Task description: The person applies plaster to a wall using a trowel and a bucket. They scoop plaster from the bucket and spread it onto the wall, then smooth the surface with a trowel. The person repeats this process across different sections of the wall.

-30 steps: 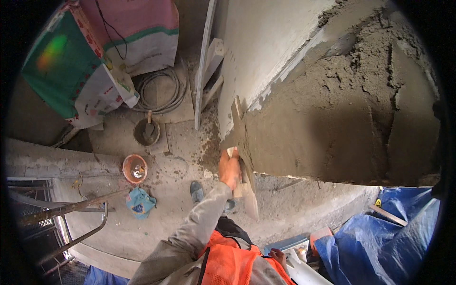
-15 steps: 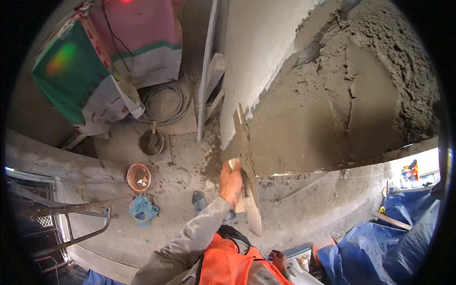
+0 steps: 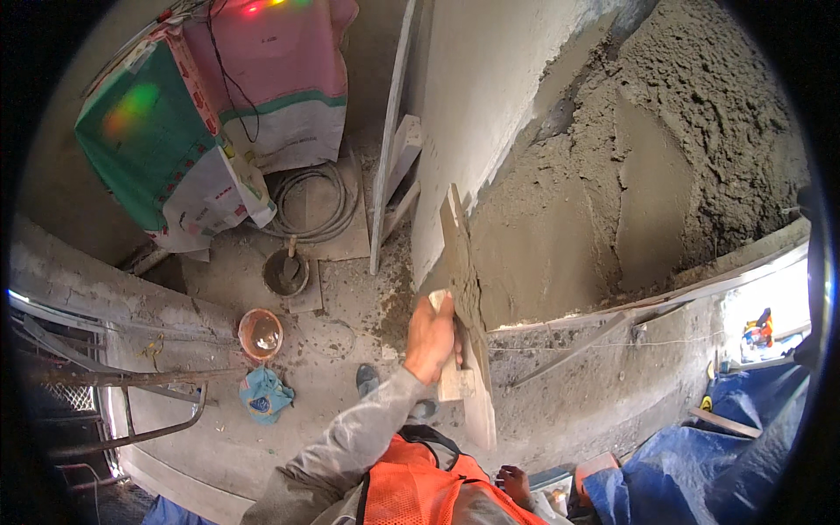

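Note:
My left hand [image 3: 429, 339] is closed around the wooden handle of a long wooden plastering float [image 3: 473, 385]. Wet mortar clings along the float's upper edge. Its upper part lies against the wall at the lower left corner of a wet grey mortar patch [image 3: 542, 254]. Smooth, freshly spread mortar is beside the float; farther right the coat is rough and lumpy. Low beside my orange vest, my right hand [image 3: 514, 481] hangs with its fingers loosely apart, and no held thing shows in it.
On the floor at left stand a dark bucket [image 3: 286, 273] with a trowel in it, and an orange bucket [image 3: 261, 335]. A blue bag [image 3: 266, 394] lies nearby. Coiled hose [image 3: 315, 206], a leaning board [image 3: 392, 140], metal frame [image 3: 131, 411] and blue tarp [image 3: 674, 464] surround the area.
The view has shifted a little, so the buckets and hose appear slightly lower and farther right. My left hand keeps its hold on the float, which remains at the wall. My right hand stays low.

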### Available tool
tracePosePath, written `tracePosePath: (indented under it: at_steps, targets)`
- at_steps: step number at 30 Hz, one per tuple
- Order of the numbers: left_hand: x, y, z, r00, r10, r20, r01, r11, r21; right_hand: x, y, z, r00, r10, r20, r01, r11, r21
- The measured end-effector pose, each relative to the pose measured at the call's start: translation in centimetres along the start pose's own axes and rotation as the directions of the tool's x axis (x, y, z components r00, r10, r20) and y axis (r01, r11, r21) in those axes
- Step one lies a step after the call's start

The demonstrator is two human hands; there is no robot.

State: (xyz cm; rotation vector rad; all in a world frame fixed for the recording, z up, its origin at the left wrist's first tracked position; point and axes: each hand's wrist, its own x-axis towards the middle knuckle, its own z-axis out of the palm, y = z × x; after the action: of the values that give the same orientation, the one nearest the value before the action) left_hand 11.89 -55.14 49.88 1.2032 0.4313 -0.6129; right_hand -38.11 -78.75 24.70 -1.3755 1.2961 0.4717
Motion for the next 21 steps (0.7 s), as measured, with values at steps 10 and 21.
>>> tracePosePath:
  at_steps: [10, 21]
  targets:
    - [-0.7, 0.6, 0.0, 0.966, 0.258, 0.01, -0.255, 0.947, 0.196, 1.1, -2.7, 0.3, 0.998, -0.017, -0.064, 0.014, 0.999, -0.041]
    - [-2.6, 3.4, 1.3, 0.987, 0.16, 0.024, -0.162, 0.983, 0.087, 1.4, -0.8, -0.6, 1.0, -0.003, -0.028, 0.003, 1.0, 0.013]
